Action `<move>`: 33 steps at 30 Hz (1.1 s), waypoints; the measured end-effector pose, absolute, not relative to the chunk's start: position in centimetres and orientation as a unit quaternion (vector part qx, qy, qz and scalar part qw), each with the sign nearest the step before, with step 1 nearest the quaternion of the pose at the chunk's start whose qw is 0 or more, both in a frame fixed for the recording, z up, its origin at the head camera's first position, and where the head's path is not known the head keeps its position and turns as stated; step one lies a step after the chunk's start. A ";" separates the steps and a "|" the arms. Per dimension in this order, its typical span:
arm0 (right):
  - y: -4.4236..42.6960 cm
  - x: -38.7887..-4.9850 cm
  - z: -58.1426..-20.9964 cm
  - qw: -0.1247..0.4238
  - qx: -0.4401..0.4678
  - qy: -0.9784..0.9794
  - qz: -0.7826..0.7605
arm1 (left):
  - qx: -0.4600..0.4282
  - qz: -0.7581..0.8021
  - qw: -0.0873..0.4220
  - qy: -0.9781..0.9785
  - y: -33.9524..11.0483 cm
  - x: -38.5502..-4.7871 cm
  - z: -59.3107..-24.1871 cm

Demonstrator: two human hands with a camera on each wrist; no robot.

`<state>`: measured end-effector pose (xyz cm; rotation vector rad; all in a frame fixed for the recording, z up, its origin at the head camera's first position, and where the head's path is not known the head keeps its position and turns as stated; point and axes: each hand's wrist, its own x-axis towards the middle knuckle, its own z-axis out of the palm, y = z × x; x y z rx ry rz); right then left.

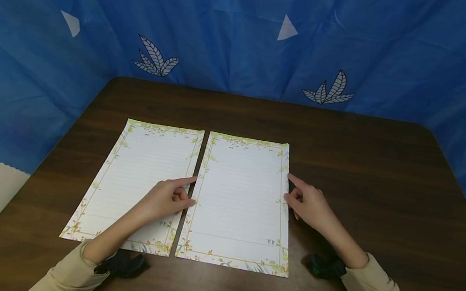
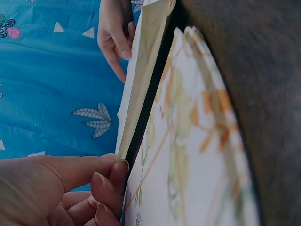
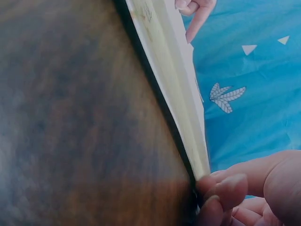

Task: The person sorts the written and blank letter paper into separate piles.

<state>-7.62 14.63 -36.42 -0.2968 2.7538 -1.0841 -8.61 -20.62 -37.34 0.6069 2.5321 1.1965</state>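
Note:
Two flower-bordered paper sheets lie side by side, a narrow gap between them: a left sheet (image 1: 133,173) (image 2: 164,169) and a right sheet (image 1: 240,198) (image 2: 141,80) (image 3: 171,75). My left hand (image 1: 164,200) (image 2: 70,190) reaches over the left sheet and holds the right sheet's left edge by thumb and index finger. Opposite it, my right hand (image 1: 311,207) (image 3: 258,188) holds the right edge, thumb and index finger spaced apart along it. In the wrist views the held edges look slightly raised. The other fingers of both hands are curled in.
The dark wooden table (image 1: 360,176) extends beyond the sheets on all sides. A blue curtain (image 1: 235,38) with white triangles and leaf prints hangs behind it. Black bands (image 1: 122,266) are on both wrists, by the beige sleeves (image 1: 73,275).

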 end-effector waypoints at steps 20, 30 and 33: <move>14.6 -7.8 -36.3 0.092 -0.105 0.920 -0.365 | 0.212 0.410 0.134 0.877 -20.7 -8.7 -37.7; 14.8 -8.0 -36.4 0.100 -0.117 0.917 -0.369 | 0.215 0.413 0.139 0.874 -20.7 -8.5 -37.2; 15.0 -8.1 -36.3 0.109 -0.124 0.908 -0.385 | 0.206 0.426 0.145 0.869 -21.3 -8.6 -36.6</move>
